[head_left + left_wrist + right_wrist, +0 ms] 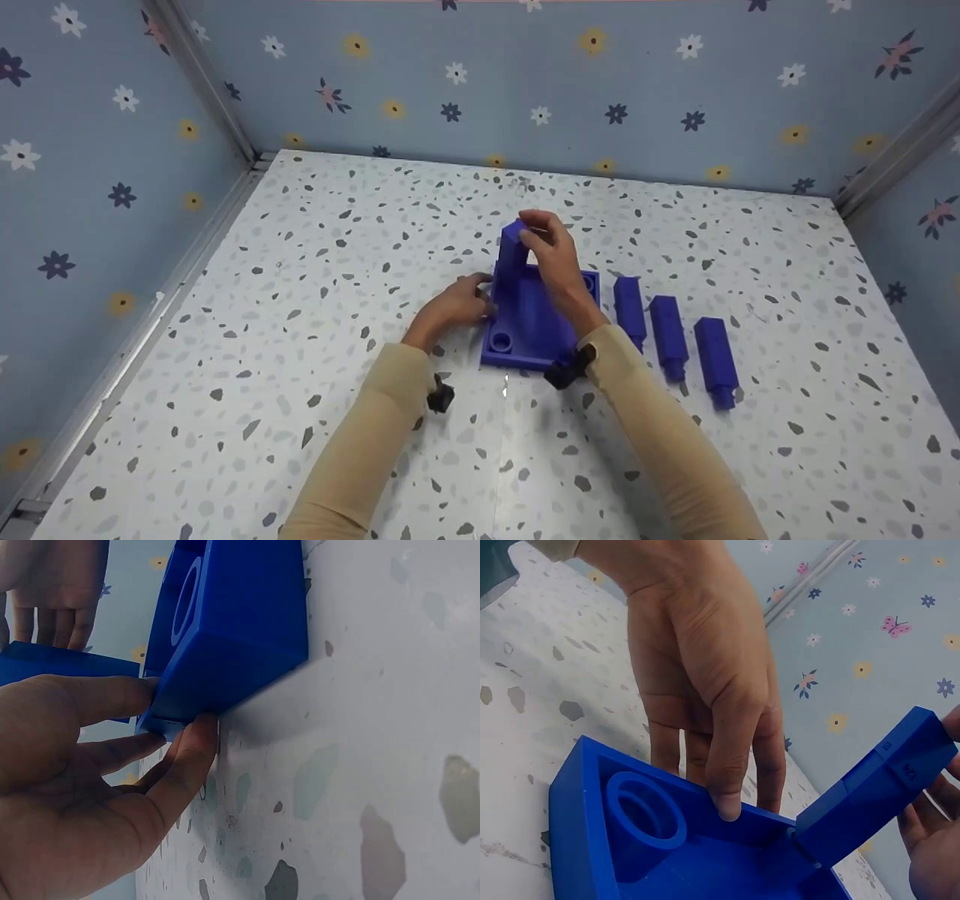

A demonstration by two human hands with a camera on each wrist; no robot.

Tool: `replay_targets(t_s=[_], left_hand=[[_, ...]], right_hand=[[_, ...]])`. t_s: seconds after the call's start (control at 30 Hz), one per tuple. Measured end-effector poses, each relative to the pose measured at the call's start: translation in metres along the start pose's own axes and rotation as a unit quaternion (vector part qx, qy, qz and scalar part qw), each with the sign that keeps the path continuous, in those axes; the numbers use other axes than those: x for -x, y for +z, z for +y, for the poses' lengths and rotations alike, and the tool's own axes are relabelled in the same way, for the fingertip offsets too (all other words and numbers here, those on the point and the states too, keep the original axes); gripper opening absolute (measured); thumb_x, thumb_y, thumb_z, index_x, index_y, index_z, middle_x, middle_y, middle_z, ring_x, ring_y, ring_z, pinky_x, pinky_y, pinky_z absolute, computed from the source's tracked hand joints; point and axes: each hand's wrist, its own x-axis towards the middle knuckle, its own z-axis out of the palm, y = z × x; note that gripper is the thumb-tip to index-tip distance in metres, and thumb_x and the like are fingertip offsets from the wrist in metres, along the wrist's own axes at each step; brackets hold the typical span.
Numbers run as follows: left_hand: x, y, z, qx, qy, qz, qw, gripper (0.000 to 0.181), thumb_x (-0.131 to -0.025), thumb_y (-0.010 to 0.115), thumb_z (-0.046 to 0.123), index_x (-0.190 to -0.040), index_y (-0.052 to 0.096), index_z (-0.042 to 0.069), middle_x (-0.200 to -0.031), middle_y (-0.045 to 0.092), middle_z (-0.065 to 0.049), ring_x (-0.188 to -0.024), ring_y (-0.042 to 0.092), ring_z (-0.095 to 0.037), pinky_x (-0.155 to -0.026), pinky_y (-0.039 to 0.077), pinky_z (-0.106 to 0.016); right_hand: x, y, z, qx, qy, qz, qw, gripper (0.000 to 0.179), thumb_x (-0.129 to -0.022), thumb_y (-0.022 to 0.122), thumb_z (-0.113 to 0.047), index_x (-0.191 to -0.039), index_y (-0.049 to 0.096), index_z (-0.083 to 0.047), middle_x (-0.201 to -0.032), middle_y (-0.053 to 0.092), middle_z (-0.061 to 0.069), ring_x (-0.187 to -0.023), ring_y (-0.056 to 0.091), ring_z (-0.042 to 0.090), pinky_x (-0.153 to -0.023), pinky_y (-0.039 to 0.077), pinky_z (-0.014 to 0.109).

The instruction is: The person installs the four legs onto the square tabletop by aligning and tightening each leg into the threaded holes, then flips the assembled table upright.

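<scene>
A blue tray-like base (540,315) with raised walls and round corner sockets lies on the table. My left hand (452,304) holds its left wall, thumb over the rim and fingers outside, as the right wrist view shows. A blue square post (513,251) stands at the far left corner; in the right wrist view its lower end meets a socket there, and how deep it sits I cannot tell. My right hand (555,255) pinches the post's top between thumb and fingers. An open socket (645,810) shows at the near left corner.
Three more blue posts, a left one (630,311), a middle one (669,330) and a right one (716,356), lie right of the base, their narrower ends toward me. Flower-patterned walls (510,82) enclose the speckled table (360,247).
</scene>
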Motion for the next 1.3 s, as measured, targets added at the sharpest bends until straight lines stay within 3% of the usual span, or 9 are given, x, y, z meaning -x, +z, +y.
replay_targets(t_s=[0.17, 0.33, 0.6, 0.9, 1.2, 1.3], left_hand=[[-0.001, 0.000, 0.000, 0.005, 0.000, -0.002, 1.0000, 0.062, -0.087, 0.056, 0.009, -0.145, 0.036, 0.005, -0.116, 0.059, -0.014, -0.103, 0.057, -0.023, -0.097, 0.044, -0.036], [-0.002, 0.000, -0.001, 0.009, -0.001, -0.001, 1.0000, 0.062, -0.087, 0.057, 0.009, -0.146, 0.035, 0.006, -0.115, 0.060, -0.013, -0.099, 0.058, -0.022, -0.093, 0.046, -0.034], [-0.001, 0.000, -0.001, 0.008, -0.010, 0.002, 0.9999, 0.063, -0.087, 0.059, 0.011, -0.146, 0.036, 0.008, -0.117, 0.059, -0.014, -0.103, 0.057, -0.023, -0.097, 0.044, -0.036], [0.000, 0.001, 0.001, 0.027, -0.003, -0.007, 0.9996, 0.063, -0.087, 0.058, 0.007, -0.145, 0.035, 0.004, -0.115, 0.062, -0.017, -0.093, 0.062, -0.021, -0.082, 0.050, -0.029], [-0.001, 0.000, -0.001, 0.005, -0.004, -0.007, 1.0000, 0.063, -0.087, 0.058, 0.010, -0.146, 0.035, 0.005, -0.116, 0.061, -0.015, -0.099, 0.060, -0.023, -0.092, 0.048, -0.034], [-0.002, 0.000, -0.002, 0.002, -0.002, -0.006, 1.0000, 0.063, -0.087, 0.058, 0.010, -0.146, 0.035, 0.006, -0.116, 0.061, -0.015, -0.100, 0.059, -0.023, -0.092, 0.047, -0.035]], right_hand=[[-0.004, -0.003, -0.002, -0.029, -0.002, -0.042, 0.9987, 0.035, -0.096, 0.051, -0.010, -0.130, 0.054, -0.001, -0.130, 0.056, 0.014, -0.114, 0.055, 0.019, -0.098, 0.042, 0.032], [-0.006, -0.004, -0.004, -0.050, 0.005, -0.067, 0.9965, 0.034, -0.096, 0.050, -0.008, -0.128, 0.055, 0.002, -0.122, 0.059, 0.015, -0.107, 0.057, 0.016, -0.092, 0.045, 0.029], [-0.004, -0.004, -0.004, -0.012, 0.005, -0.055, 0.9984, 0.030, -0.096, 0.054, -0.013, -0.124, 0.057, -0.003, -0.113, 0.060, 0.006, -0.103, 0.056, 0.016, -0.091, 0.045, 0.029], [-0.003, -0.004, 0.000, 0.014, -0.019, -0.045, 0.9987, 0.029, -0.094, 0.058, -0.012, -0.121, 0.056, 0.000, -0.108, 0.057, 0.005, -0.098, 0.054, 0.017, -0.087, 0.043, 0.028], [0.012, 0.003, -0.025, 0.068, -0.038, -0.032, 0.9964, 0.032, -0.093, 0.059, -0.009, -0.118, 0.051, 0.008, -0.106, 0.057, 0.009, -0.099, 0.054, 0.018, -0.086, 0.044, 0.026], [0.013, 0.005, -0.024, 0.082, -0.045, -0.023, 0.9953, 0.031, -0.092, 0.060, -0.011, -0.118, 0.052, 0.006, -0.107, 0.058, 0.010, -0.101, 0.056, 0.020, -0.086, 0.046, 0.028]])
